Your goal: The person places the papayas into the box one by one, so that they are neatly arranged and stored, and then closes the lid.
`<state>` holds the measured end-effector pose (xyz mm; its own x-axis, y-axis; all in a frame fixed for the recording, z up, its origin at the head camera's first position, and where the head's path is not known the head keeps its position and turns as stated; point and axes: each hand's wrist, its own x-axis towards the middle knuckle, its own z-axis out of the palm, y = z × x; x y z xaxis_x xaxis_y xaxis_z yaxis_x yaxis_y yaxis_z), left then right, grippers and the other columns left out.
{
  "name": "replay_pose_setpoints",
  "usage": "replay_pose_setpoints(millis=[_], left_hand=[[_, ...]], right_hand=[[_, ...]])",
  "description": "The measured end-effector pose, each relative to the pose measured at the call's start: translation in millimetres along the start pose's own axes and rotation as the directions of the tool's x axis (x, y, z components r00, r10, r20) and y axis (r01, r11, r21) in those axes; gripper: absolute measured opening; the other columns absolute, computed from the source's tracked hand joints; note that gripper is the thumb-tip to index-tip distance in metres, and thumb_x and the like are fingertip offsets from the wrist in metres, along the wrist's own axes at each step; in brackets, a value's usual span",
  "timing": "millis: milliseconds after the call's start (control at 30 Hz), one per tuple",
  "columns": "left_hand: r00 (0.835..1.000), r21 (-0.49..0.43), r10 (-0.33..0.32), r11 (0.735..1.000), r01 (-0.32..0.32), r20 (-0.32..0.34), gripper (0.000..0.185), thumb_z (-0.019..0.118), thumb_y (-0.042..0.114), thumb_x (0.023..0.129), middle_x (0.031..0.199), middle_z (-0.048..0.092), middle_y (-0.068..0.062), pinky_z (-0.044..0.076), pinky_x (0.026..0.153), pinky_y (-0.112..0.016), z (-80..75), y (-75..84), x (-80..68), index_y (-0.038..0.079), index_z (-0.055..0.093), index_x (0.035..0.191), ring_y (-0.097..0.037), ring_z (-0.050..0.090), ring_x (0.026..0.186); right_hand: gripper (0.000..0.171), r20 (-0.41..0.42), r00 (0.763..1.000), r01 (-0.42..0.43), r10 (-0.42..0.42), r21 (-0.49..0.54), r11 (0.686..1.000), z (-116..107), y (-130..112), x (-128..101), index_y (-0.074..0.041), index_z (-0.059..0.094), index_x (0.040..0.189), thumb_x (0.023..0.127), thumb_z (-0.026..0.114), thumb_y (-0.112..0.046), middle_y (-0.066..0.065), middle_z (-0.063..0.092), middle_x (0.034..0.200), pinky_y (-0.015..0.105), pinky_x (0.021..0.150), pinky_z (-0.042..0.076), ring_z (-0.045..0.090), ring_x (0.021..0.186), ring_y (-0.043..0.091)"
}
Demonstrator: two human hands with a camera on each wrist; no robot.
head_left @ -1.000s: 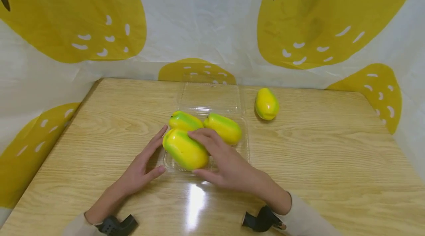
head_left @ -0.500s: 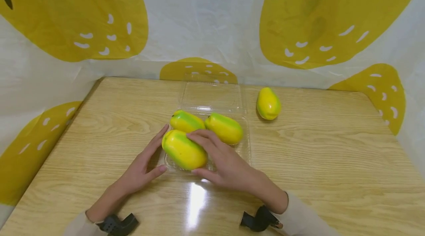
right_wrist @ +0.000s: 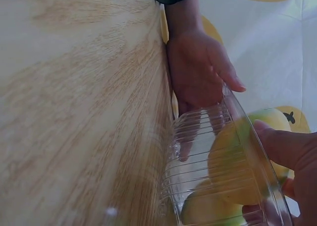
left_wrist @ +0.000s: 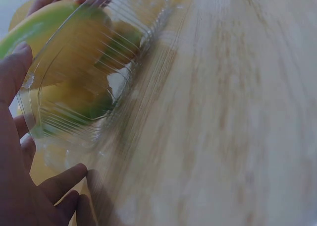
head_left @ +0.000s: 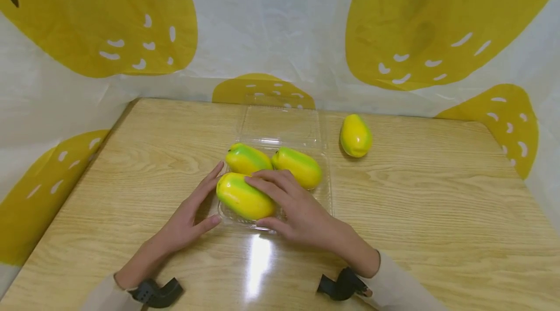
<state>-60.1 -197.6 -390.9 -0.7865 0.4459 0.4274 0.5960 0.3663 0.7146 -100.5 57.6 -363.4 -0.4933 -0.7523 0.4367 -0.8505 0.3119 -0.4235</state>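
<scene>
a clear tray (head_left: 325, 189) is set near the middle of the table (head_left: 428, 214), its open lid (head_left: 280, 124) laid toward the far edge. three mangoes are held in it: the front mango (head_left: 242, 197) nearest the near edge, two behind it. a fourth mango (head_left: 356, 135) is placed right of the lid, near the far edge.

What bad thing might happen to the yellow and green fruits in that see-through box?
The nearest yellow-green toy fruit sits high in the shallow clear plastic tray under the right hand, so it might roll out over the low rim. The tray looks light; with the left hand only resting at its side, it may slide on the glossy wooden table. A fourth yellow-green fruit lies loose and could roll.
</scene>
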Motion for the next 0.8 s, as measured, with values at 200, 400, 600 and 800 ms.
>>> replay_pose_setpoints(millis=[200,400,600,800], left_hand=[[1.000,0.005,0.005,1.000,-0.005,0.000,0.063,0.061,0.018,0.082,0.143,0.017,-0.024,0.012,0.105,-0.028,-0.5,-0.6,0.5,-0.001,0.031,0.135,-0.041,0.017,0.129],[1.000,0.010,-0.007,1.000,0.007,0.004,0.064,0.061,0.019,0.083,0.143,0.017,-0.022,0.011,0.105,-0.027,-1.0,1.0,1.3,0.000,0.031,0.136,-0.040,0.016,0.129],[0.999,0.012,-0.029,0.999,0.029,0.013,0.066,0.062,0.007,0.078,0.144,0.015,-0.021,0.010,0.105,-0.028,-0.6,2.0,1.3,-0.002,0.030,0.135,-0.039,0.016,0.130],[0.999,0.014,-0.034,0.999,0.034,0.012,0.066,0.062,0.003,0.076,0.144,0.015,-0.022,0.010,0.105,-0.027,-0.2,4.0,0.7,-0.005,0.031,0.134,-0.039,0.016,0.129]], right_hand=[[0.073,0.032,0.999,-0.025,0.025,-0.010,1.000,0.3,1.2,-1.1,-0.024,0.028,0.140,0.078,0.066,-0.034,-0.005,0.030,0.139,0.030,0.098,0.027,0.027,0.120,0.012],[0.072,0.053,0.998,-0.042,0.042,0.008,0.999,1.3,3.6,-1.7,-0.026,0.026,0.140,0.080,0.064,-0.035,-0.009,0.027,0.140,0.031,0.094,0.031,0.030,0.113,0.013],[0.067,0.094,0.994,-0.051,0.053,-0.028,0.998,2.2,4.3,-2.0,-0.027,0.023,0.141,0.085,0.059,-0.032,-0.010,0.024,0.143,0.033,0.094,0.031,0.032,0.112,0.013],[0.057,0.100,0.995,-0.012,0.018,-0.061,0.998,4.2,5.0,-2.3,-0.024,0.026,0.140,0.089,0.052,-0.027,-0.008,0.027,0.141,0.034,0.101,0.023,0.034,0.114,0.012]])
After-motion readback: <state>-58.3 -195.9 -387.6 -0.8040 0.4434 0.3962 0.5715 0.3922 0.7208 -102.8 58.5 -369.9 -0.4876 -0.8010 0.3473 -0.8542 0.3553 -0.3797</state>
